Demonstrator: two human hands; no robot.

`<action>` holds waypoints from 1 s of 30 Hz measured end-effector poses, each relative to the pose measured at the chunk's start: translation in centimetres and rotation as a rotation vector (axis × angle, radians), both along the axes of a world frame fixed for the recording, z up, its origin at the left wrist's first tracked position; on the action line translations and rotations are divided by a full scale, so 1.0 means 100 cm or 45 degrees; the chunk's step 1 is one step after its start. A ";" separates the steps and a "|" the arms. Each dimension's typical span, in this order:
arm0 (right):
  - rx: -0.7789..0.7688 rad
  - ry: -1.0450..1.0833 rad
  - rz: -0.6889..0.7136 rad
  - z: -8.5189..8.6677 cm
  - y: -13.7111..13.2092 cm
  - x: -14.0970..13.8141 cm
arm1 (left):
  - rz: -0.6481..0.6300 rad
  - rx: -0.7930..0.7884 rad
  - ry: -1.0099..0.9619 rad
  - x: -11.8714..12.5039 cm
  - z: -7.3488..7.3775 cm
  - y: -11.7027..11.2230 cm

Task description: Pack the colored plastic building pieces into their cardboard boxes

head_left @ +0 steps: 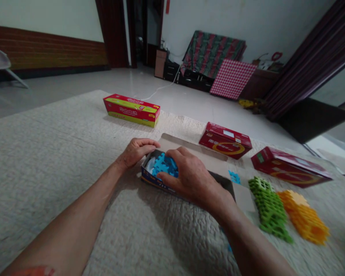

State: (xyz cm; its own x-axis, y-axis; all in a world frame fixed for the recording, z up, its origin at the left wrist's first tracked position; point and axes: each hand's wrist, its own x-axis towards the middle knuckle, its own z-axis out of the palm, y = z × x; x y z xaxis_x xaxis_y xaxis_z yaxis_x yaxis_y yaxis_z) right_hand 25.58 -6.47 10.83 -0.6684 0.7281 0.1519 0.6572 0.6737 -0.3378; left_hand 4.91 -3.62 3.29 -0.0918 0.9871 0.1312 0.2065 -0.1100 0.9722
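Observation:
An open cardboard box (189, 147) lies on the pale quilted mat in front of me. Several blue interlocking plastic pieces (163, 165) sit stacked in its left end. My right hand (189, 177) reaches into the box, fingers and thumb closed round the blue stack. My left hand (136, 151) curls over the box's left end and grips that edge. One loose blue piece (234, 177) lies just right of the box.
A row of green pieces (268, 209) and a row of orange pieces (304, 218) lie on the mat at the right. Three closed red boxes (132, 110) (225, 140) (289, 166) lie farther back. Beyond the mat are bare floor and covered furniture (214, 53).

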 end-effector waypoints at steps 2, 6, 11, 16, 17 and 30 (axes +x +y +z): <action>0.025 0.045 0.020 0.000 0.000 0.002 | 0.000 0.005 0.000 0.000 0.000 0.000; 0.125 0.169 -0.019 0.007 0.002 0.022 | -0.003 -0.020 -0.016 0.001 0.002 -0.001; 0.334 0.270 -0.203 0.017 0.016 0.087 | 0.014 -0.008 -0.004 0.000 0.001 0.000; 0.354 0.015 -0.491 0.007 0.044 0.169 | 0.055 -0.033 0.015 -0.001 -0.002 0.001; 0.299 -0.078 -0.539 0.003 0.048 0.180 | 0.052 -0.058 0.015 -0.001 -0.002 0.000; -0.110 -0.643 -0.591 -0.049 0.067 0.187 | 0.192 -0.253 -0.083 -0.001 -0.001 -0.002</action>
